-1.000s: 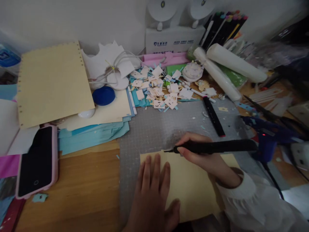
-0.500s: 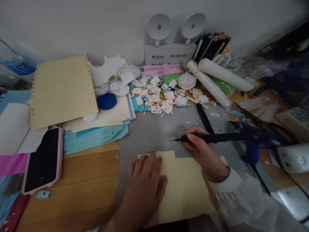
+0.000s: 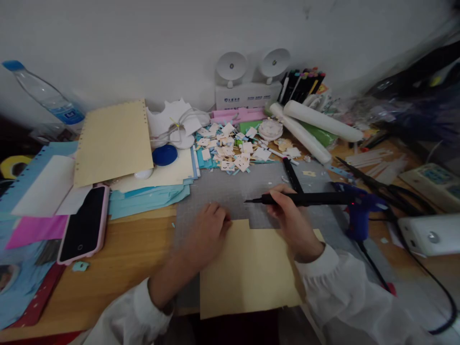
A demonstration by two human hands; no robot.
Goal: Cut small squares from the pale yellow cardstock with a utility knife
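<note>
A sheet of yellow paper [image 3: 251,273] with a stepped top edge lies on the grey cutting mat [image 3: 204,191] and reaches over the table's front edge. My left hand [image 3: 210,227] is over the sheet's upper left corner, its fingers curled together and blurred; whether something small is between them is hidden. Above the right part of the sheet, my right hand [image 3: 289,213] grips a long black pen-like tool [image 3: 316,198], its thin tip pointing left over the mat. Just behind that hand lies a black marker [image 3: 293,175].
Small paper cut-outs [image 3: 230,148] are heaped behind the mat. A blue glue gun [image 3: 359,215], scissors [image 3: 402,194] and a white power bank [image 3: 434,235] lie on the right. A phone [image 3: 84,223], papers and a bottle [image 3: 53,100] are on the left.
My left hand has moved up off the middle of the sheet's left part and its fingers have curled in. The view has shifted, showing more of the left side and both sleeves.
</note>
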